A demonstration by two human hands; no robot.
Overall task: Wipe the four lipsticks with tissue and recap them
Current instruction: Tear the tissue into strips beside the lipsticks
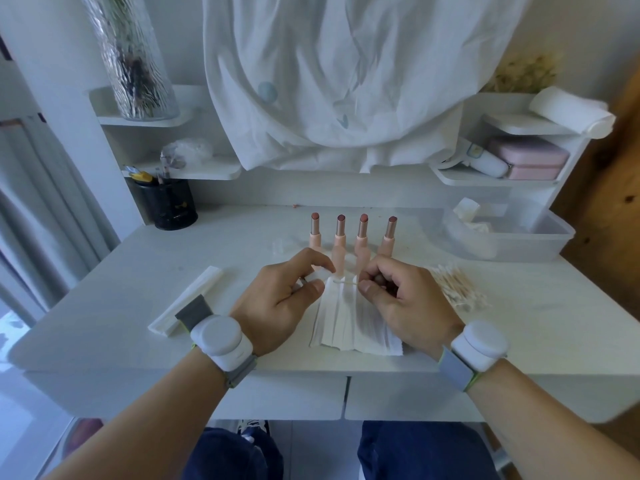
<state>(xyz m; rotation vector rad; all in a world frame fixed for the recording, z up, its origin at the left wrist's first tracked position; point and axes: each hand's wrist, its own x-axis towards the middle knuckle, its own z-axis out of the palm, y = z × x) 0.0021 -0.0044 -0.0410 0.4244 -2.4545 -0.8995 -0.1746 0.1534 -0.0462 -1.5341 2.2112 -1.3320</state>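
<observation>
Several uncapped lipsticks with pale pink barrels stand upright in a row on the white desk, just beyond my hands. A pleated white tissue lies flat on the desk below my hands. My left hand pinches a small white piece, likely tissue or a clear cap, between thumb and fingers. My right hand pinches a cotton swab whose tip points left toward the left hand. Some clear caps lie left of the lipsticks.
A pile of cotton swabs lies to the right. A clear plastic bin holds crumpled tissue at the back right. A black pen cup stands back left. A folded tissue pack lies left of my left wrist. Shelves and draped cloth fill the back.
</observation>
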